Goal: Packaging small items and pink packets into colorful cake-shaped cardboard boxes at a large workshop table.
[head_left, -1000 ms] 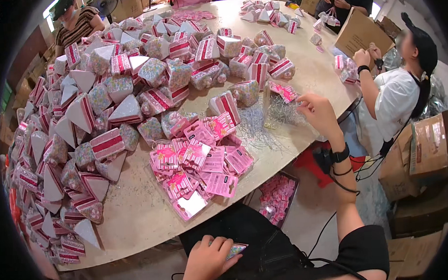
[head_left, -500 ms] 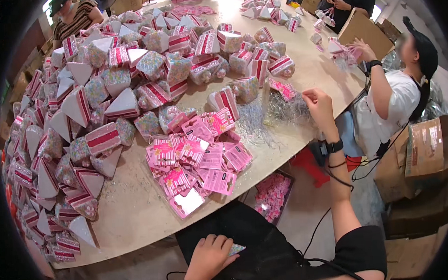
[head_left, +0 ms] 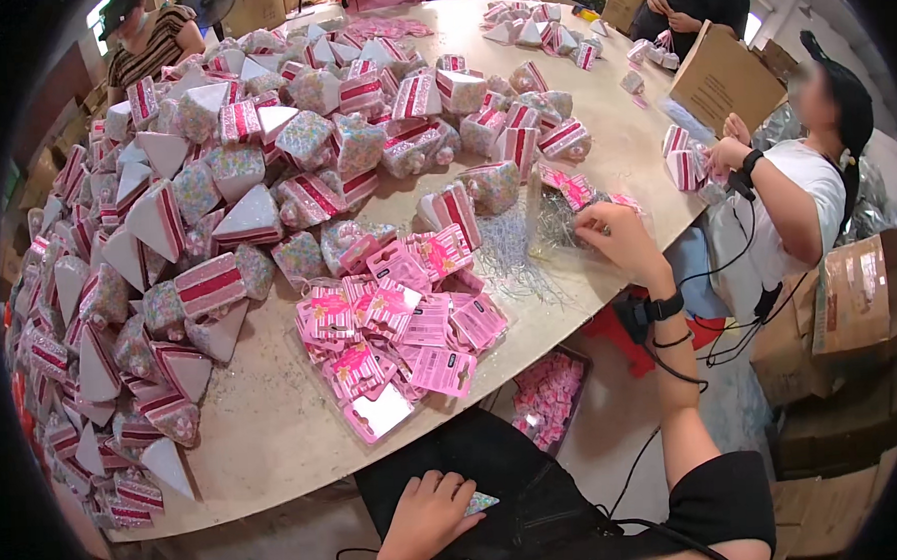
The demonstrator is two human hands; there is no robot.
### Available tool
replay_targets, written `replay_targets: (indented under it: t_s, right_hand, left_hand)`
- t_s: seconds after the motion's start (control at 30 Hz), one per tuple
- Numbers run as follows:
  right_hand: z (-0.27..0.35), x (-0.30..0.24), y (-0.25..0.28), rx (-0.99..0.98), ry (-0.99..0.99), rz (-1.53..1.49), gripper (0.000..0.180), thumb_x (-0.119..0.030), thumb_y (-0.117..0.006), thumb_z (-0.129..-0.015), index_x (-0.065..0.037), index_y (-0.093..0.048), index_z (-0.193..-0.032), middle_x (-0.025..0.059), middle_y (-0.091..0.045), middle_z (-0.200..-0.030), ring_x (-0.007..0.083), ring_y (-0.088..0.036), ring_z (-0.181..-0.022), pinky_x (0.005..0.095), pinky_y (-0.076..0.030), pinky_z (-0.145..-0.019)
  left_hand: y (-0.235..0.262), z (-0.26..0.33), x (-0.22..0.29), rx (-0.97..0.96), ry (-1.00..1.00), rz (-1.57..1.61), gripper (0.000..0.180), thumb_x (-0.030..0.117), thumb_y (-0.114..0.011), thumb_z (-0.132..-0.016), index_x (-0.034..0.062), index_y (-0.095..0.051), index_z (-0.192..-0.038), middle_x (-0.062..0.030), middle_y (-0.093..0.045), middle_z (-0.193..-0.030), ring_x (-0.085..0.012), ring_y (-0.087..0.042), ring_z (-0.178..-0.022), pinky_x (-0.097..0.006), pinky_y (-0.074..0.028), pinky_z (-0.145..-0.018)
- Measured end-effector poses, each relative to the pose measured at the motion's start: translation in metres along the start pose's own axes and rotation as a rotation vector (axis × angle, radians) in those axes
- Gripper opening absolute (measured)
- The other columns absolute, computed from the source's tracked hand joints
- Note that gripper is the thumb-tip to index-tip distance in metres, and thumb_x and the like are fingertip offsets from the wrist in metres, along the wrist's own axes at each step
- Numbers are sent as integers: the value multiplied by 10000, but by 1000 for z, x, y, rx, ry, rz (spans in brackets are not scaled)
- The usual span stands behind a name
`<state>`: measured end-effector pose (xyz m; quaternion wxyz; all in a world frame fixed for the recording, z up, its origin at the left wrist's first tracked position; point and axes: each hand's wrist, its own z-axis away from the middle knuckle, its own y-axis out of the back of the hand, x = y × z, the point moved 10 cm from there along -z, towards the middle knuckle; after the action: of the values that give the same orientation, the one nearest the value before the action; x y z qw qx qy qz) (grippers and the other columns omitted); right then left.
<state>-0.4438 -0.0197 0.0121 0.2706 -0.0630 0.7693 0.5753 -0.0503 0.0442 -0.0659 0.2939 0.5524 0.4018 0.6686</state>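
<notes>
My left hand (head_left: 429, 516) is low over my dark-clothed lap, its fingers curled over a decorative cake slice. Just one sprinkle-coated corner of that cake slice (head_left: 485, 502) shows past my fingers; the rest is hidden. Over the table's right part, my right hand (head_left: 617, 235) is closed at the fingertips above a clear plastic bag (head_left: 541, 226) of silver strings. Whether a string sits in that pinch is too small to see. Pink packaging cards (head_left: 574, 184) lie at the bag's far edge. Loose silver strings (head_left: 513, 262) spread left of it.
A large heap of pink-and-white cake slices (head_left: 204, 191) covers the table's left and far side. Pink cards (head_left: 400, 322) are piled near the front edge (head_left: 278, 503). Below stands a bin of pink pieces (head_left: 554, 396). A co-worker (head_left: 795, 195) handles cake slices at right, beside a cardboard box (head_left: 725, 78).
My right hand has come down and left, from above the table to the bag of silver strings. My left hand stays nearly still. The co-worker's hands at right have shifted.
</notes>
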Motion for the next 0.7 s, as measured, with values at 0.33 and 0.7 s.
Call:
replay_targets:
  t_s: [0.33,0.7]
  right_hand:
    - [0,-15,-2,-14,-11,-59,307,-101,-723,-823,-26,-652,-1113,77,-647,-793,164,-590,-690,310,-499,-681]
    - [16,-50,45,404,158,56,315,-109,-704,-828,1,-613,-1109,91,-677,-890,182,-646,-765,312,-515,-735]
  left_hand:
    - [-2,2,0,35,12,-6,433,393,-748,-780,86,-660,-1072,-48,-624,-1018,-250,-576,-960,-372,-467,-774]
    - [4,6,-12,10,49,65,455,414,-751,-777,85,-661,-1079,-61,-624,-1025,-258,-583,-952,-383,-471,-782]
